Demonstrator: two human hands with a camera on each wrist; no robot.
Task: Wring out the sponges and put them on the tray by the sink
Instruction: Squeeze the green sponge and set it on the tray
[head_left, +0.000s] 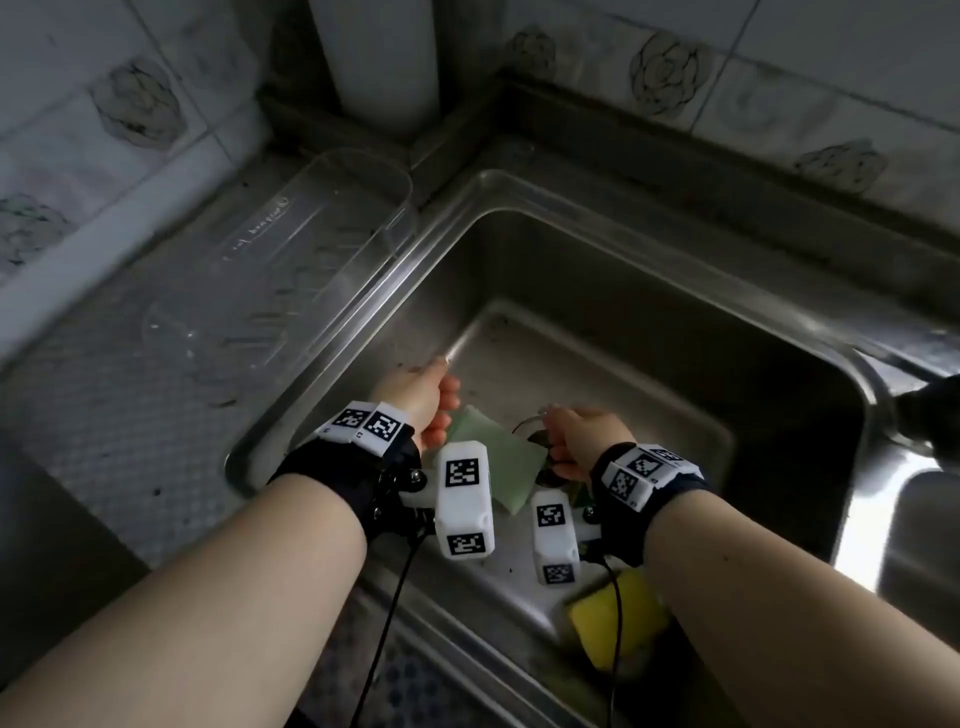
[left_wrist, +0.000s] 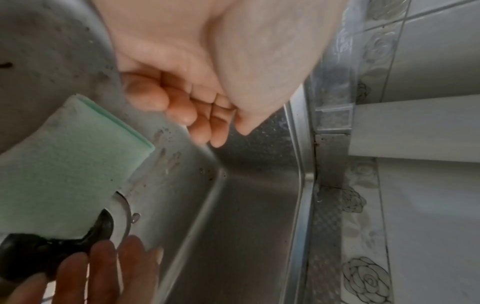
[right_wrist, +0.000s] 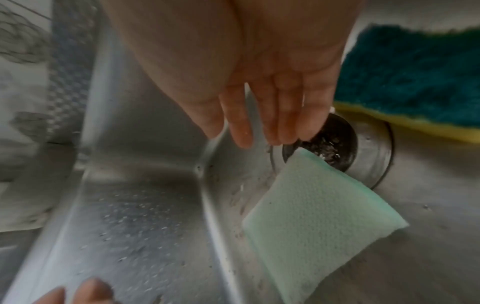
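Note:
A pale green sponge lies flat on the sink floor, one corner over the drain. A yellow sponge with a dark teal scouring side lies nearer me, partly under my right forearm. My left hand hovers just left of the green sponge, fingers relaxed and empty. My right hand hangs over the drain with wet, straight fingers, holding nothing. A clear plastic tray stands on the counter left of the sink.
The steel sink is deep, with wet, speckled walls. A white pipe rises in the tiled corner behind the tray. A second basin edge shows at the right. A dark object sits on the right rim.

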